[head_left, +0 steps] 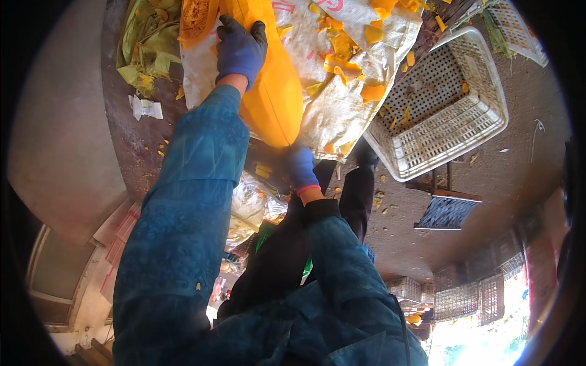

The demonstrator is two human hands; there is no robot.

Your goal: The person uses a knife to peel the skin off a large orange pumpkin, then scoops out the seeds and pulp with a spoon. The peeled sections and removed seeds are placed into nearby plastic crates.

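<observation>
A long peeled orange squash (pixel 274 98) lies over the edge of a white woven plastic sack (pixel 329 114), pointing towards me. My left hand (pixel 242 52), in a blue knit glove with dark fingertips, grips the upper part of the squash. At its near rounded end, my right hand (pixel 302 167) supports it from below in a matching glove. The right fingers are hidden behind the squash. A cut squash piece (pixel 199 20) with its fibrous hollow showing rests beside my left fingers. Curved orange peelings (pixel 341 64) are scattered over the sack, right of the squash.
A white perforated plastic crate (pixel 451 132) stands on the floor at right, with a few scraps inside. Below it is a small folding stool (pixel 448 211). Crumpled green sacking (pixel 146 45) and a torn white wrapper (pixel 146 107) lie at left. Stacked crates (pixel 458 299) stand behind me.
</observation>
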